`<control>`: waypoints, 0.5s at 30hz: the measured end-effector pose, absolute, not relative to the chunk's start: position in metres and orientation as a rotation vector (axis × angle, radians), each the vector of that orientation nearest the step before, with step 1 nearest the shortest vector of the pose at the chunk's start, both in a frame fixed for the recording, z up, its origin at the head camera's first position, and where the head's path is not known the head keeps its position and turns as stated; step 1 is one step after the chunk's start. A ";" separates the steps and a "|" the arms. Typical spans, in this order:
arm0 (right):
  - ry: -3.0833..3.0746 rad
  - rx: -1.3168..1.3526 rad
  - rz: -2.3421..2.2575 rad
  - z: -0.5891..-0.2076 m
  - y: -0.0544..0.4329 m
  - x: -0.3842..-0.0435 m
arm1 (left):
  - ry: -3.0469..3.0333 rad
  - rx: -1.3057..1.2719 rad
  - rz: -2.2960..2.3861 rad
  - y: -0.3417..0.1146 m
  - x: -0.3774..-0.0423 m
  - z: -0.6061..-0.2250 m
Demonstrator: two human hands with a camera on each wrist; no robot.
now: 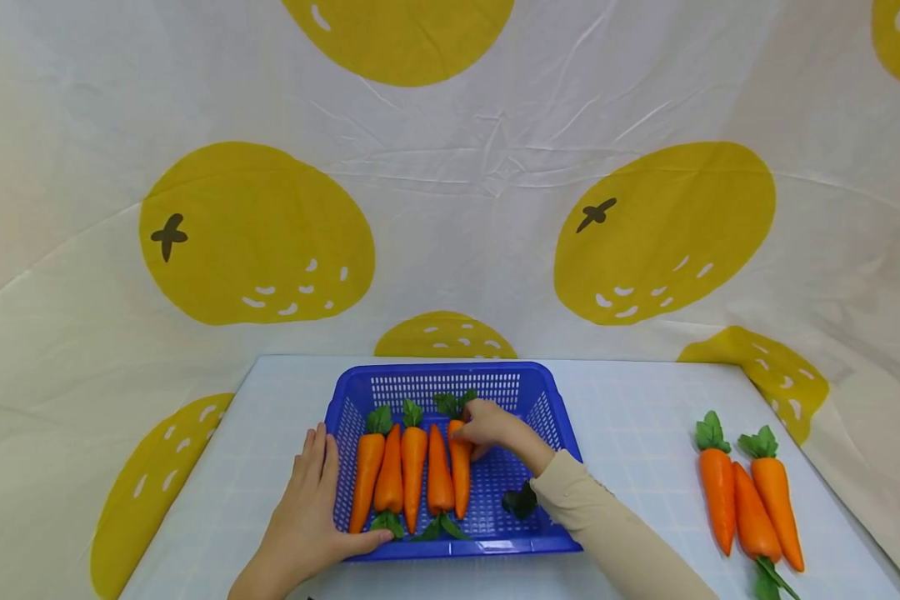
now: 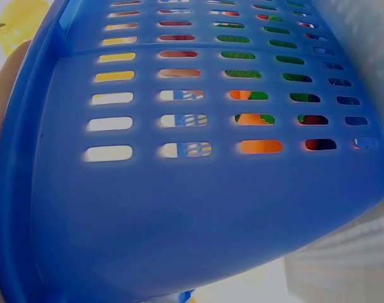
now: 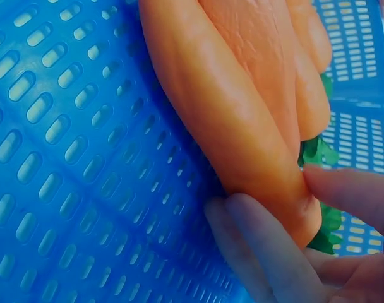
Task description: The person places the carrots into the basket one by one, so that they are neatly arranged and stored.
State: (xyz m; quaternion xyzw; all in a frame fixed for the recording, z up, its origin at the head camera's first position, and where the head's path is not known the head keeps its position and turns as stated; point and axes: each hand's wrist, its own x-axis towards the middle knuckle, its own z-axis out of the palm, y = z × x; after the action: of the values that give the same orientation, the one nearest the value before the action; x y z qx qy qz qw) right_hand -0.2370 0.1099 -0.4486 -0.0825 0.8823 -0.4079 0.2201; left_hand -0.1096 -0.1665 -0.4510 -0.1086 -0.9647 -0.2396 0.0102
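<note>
In the head view, a blue plastic basket [image 1: 510, 546] with slotted walls holds several orange carrots [image 1: 414, 467] with green leaf tops, side by side, some with leaves toward the back and others toward the front. My right hand [image 1: 487, 425] reaches inside and pinches the rightmost carrot [image 1: 461, 479] near its leafy end. The right wrist view shows thumb and fingers on both sides of that carrot [image 3: 223, 113], which lies against its neighbour. My left hand [image 1: 303, 508] rests at the basket's front left corner, fingers straight along the left side, thumb on the front rim. The basket's outer wall [image 2: 179, 214] fills the left wrist view.
Three more carrots [image 1: 753, 508] lie on the light checked tabletop [image 1: 630, 417] to the right of the basket. A small dark object [image 1: 520, 502], hard to make out, shows beside the right sleeve. A cloth [image 1: 457, 250] printed with yellow fruit hangs behind the table.
</note>
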 end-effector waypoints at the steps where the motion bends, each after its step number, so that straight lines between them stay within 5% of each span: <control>1: 2.435 -0.219 -1.126 -0.448 0.110 -0.237 | -3.011 -0.340 -0.747 -0.166 -0.109 -0.451; 15: 2.349 -0.269 -1.166 -0.447 0.110 -0.237 | -3.008 -0.338 -0.734 -0.166 -0.109 -0.453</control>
State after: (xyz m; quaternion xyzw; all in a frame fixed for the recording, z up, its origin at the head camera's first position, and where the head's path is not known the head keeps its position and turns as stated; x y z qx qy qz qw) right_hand -0.2373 0.1099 -0.4468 -0.0987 0.8627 -0.4282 0.2502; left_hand -0.1091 -0.1657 -0.4528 -0.1085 -0.9657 -0.2356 0.0137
